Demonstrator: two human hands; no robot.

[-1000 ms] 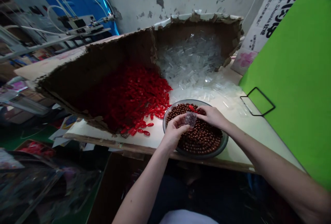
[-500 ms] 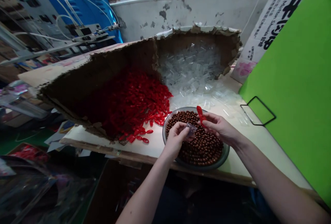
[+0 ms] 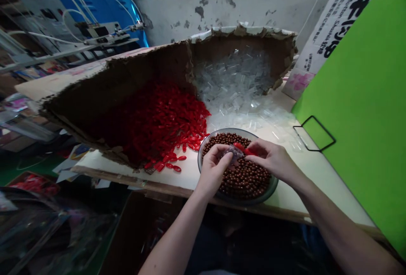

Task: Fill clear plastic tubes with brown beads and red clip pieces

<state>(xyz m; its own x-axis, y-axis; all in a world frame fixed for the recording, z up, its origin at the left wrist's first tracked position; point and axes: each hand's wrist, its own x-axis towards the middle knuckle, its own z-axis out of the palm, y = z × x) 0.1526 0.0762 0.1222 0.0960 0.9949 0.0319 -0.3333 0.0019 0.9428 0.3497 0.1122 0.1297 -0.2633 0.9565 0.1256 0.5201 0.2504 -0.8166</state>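
Observation:
Over a round bowl (image 3: 273, 187) full of shiny brown balls (image 3: 247, 182), my two hands are close together. My left hand (image 3: 213, 172) pinches a small clear plastic piece (image 3: 234, 153) between thumb and fingers. In my right hand (image 3: 275, 160) is a glossy red plastic piece (image 3: 240, 146), longish with rounded ends, its tip at the clear piece. Whether the red piece is inside the clear one or only against it, I cannot tell. Behind the bowl lie a heap of similar red pieces (image 3: 165, 118) and a heap of clear plastic pieces (image 3: 237, 84).
A torn cardboard box (image 3: 76, 76) on its side surrounds both heaps. At right stands a bright green panel (image 3: 358, 118) with a black wire frame (image 3: 314, 134) beside it. A machine with tubes (image 3: 98, 34) is at back left. The white tabletop (image 3: 187, 180) ends just before me.
My right hand has brought the red piece down and left to the clear piece in my left hand. The red piece has tipped from upright to nearly flat. The view has shifted slightly.

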